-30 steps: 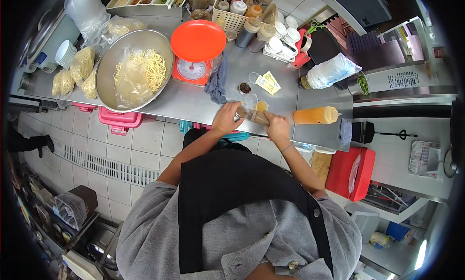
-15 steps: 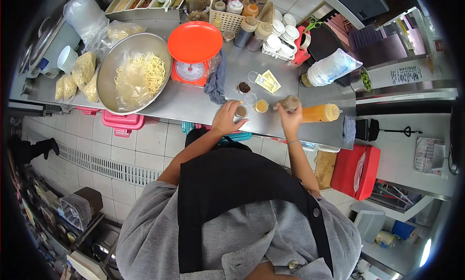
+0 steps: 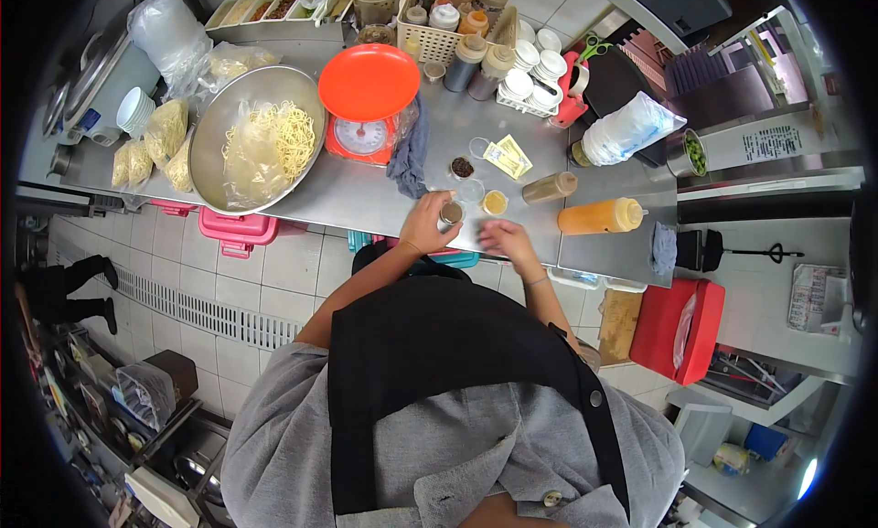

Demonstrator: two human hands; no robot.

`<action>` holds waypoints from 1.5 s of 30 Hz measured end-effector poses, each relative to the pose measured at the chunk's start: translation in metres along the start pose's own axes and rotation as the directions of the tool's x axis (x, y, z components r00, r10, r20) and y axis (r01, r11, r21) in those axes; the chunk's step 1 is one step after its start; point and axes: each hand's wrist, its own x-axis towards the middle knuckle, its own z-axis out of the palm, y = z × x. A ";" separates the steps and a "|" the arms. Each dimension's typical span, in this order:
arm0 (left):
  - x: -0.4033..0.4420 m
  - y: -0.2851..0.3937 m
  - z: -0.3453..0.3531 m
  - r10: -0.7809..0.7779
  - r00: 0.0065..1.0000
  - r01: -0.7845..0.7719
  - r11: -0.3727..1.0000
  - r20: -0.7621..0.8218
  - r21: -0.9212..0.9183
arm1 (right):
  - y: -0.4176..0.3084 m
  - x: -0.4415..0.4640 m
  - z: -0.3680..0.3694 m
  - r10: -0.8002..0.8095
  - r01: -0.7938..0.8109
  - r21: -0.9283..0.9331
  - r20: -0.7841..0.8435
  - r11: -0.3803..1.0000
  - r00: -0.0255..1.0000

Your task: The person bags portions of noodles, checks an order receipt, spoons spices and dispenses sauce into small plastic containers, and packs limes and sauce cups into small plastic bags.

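My left hand (image 3: 427,224) is wrapped round a small clear cup (image 3: 450,215) with brown contents at the counter's front edge. To the right, my right hand (image 3: 510,244) is in the air by the edge, slightly blurred, fingers apart and nothing visible in them. Between and beyond the hands are a small cup of yellow sauce (image 3: 494,202), a clear lid (image 3: 471,191) and a cup of dark bits (image 3: 462,168). A squeeze bottle with brownish contents (image 3: 549,188) and an orange squeeze bottle (image 3: 599,217) are farther right. Yellow-and-white packets (image 3: 508,157) lie behind.
A steel bowl of noodles (image 3: 212,153), a red kitchen scale (image 3: 358,135) and a blue-grey cloth (image 3: 409,153) occupy the left. Bottles in a basket (image 3: 437,43) and white lidded cups (image 3: 530,85) stand at the back. Another person's dark-clothed legs (image 3: 78,286) are at far left.
My right hand has let go of the brownish squeeze bottle and moved left and toward me. The left hand's cup now tilts slightly. More of the other person's legs shows.
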 end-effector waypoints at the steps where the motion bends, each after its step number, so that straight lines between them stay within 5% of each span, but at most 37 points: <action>1: 0.000 0.000 0.001 0.001 1.000 -0.001 1.000 0.000 0.004 | -0.009 -0.005 0.015 0.076 -0.077 0.031 0.040 0.997 0.996; 5: 0.001 0.000 -0.002 0.005 1.000 -0.005 1.000 -0.006 0.008 | 0.005 0.032 0.030 -0.045 0.073 0.223 -0.128 0.972 0.991; 12: -0.005 -0.007 -0.001 -0.054 0.998 0.056 0.995 0.021 -0.089 | -0.004 0.051 0.041 -0.007 0.013 0.727 -0.012 0.686 1.000; 14: -0.005 -0.006 -0.002 -0.063 0.998 0.064 0.995 0.021 -0.073 | -0.014 0.040 0.050 -0.107 0.106 0.303 -0.014 0.947 0.994; 15: -0.005 -0.006 -0.002 -0.065 0.998 0.067 0.996 0.025 -0.066 | -0.006 0.045 0.055 -0.106 0.104 0.302 -0.009 0.948 0.994; 17: -0.005 -0.006 -0.002 -0.082 0.996 0.084 0.993 0.027 -0.085 | 0.011 0.059 0.065 -0.482 0.490 -0.029 -0.237 0.871 0.844; 24: -0.005 -0.003 -0.004 -0.055 0.998 0.055 0.993 -0.001 -0.100 | -0.003 0.039 0.070 -0.515 0.451 -0.262 -0.278 0.853 0.811; 26: -0.005 0.000 -0.004 -0.069 0.998 0.069 0.993 0.000 -0.101 | -0.023 0.027 0.065 -0.576 0.394 -0.575 -0.171 0.718 0.800; 30: -0.003 0.003 -0.004 -0.125 0.992 0.123 0.984 -0.012 -0.131 | -0.047 0.042 0.073 -0.709 0.403 -0.671 -0.266 0.622 0.653; 32: -0.004 0.003 -0.004 -0.140 0.990 0.138 0.981 -0.006 -0.136 | -0.053 0.055 0.076 -0.862 0.368 -0.836 -0.220 0.407 0.456; 43: -0.004 0.009 0.007 -0.321 0.946 0.305 0.927 -0.044 -0.219 | -0.045 0.071 0.083 -0.831 0.273 -0.953 0.042 0.134 0.554; 45: -0.001 0.013 0.009 -0.559 0.828 0.544 0.789 0.031 -0.285 | -0.046 0.071 0.083 -0.832 0.292 -0.948 0.060 0.125 0.552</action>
